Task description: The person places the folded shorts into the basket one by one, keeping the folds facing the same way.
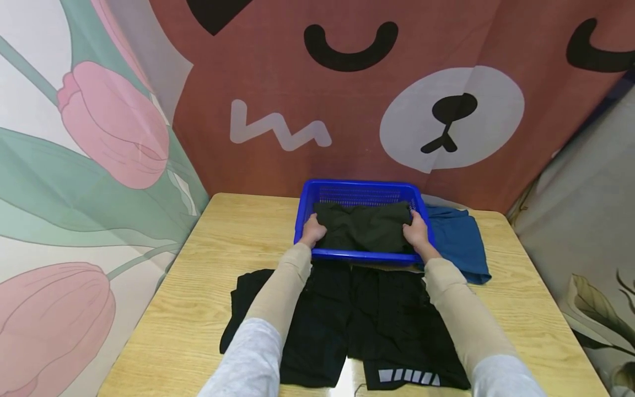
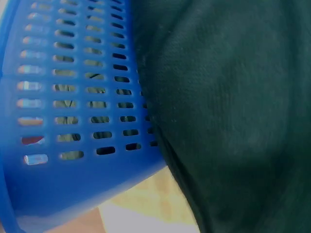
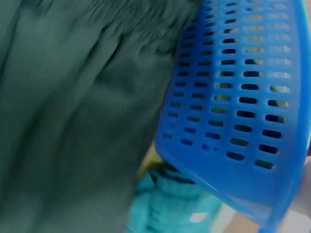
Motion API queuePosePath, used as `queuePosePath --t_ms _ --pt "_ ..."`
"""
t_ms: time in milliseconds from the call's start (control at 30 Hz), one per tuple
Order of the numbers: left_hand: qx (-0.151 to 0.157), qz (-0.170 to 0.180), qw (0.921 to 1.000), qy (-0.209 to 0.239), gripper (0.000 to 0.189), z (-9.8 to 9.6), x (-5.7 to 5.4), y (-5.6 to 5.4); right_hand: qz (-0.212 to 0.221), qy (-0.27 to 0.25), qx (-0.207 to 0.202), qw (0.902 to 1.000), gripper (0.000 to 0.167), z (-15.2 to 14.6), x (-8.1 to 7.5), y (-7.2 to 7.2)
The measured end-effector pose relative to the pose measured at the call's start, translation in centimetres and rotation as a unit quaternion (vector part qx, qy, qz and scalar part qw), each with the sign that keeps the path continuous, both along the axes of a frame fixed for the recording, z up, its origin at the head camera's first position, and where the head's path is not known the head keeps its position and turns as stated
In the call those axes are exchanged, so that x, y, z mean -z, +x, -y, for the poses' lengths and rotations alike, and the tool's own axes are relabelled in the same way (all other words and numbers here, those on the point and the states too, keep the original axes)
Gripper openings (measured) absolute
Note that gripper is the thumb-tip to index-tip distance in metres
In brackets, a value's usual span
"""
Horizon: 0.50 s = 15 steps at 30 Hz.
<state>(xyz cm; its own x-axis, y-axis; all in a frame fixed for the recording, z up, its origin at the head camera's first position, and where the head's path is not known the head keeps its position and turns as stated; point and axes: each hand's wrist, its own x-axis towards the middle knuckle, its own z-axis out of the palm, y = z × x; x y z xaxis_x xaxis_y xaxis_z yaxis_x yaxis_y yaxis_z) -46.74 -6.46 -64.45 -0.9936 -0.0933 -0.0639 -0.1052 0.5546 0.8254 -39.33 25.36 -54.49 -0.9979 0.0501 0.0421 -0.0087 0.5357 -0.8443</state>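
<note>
A folded dark green garment (image 1: 364, 226) lies across the blue plastic basket (image 1: 358, 255), and its exact kind does not show. My left hand (image 1: 313, 231) grips its left end, thumb on top, just inside the basket's left wall. At the opposite end my right hand (image 1: 416, 230) holds the cloth the same way, near the right wall. Neither wrist view shows the fingers; each is filled by the green cloth (image 2: 228, 97) and the slotted side of the basket (image 3: 243, 97). The fingers under the cloth are hidden.
Black shorts (image 1: 322, 325) with pale stripes on one leg lie spread in front of the basket, beneath my forearms. A folded blue garment (image 1: 458, 240) sits to the basket's right, partly behind it. The wooden table (image 1: 198, 264) ends at a printed curtain (image 1: 278, 171).
</note>
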Motion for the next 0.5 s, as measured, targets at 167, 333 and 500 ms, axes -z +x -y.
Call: queuePosePath --t_ms 167,333,500 --pt "0.079 -0.04 0.9819 -0.168 0.059 -1.6 -8.2 5.4 -0.096 0.212 -0.103 0.9671 0.061 3.8 -5.6 4.1" --pt "0.209 0.03 0.9463 -0.245 0.07 -2.6 -16.1 11.3 -0.025 0.307 -0.215 0.9269 0.068 4.8 -6.8 5.3" --pt "0.247 0.089 0.9256 -0.273 0.079 -2.7 -16.3 12.1 0.04 0.33 -0.252 0.909 0.071 4.1 -6.1 5.4"
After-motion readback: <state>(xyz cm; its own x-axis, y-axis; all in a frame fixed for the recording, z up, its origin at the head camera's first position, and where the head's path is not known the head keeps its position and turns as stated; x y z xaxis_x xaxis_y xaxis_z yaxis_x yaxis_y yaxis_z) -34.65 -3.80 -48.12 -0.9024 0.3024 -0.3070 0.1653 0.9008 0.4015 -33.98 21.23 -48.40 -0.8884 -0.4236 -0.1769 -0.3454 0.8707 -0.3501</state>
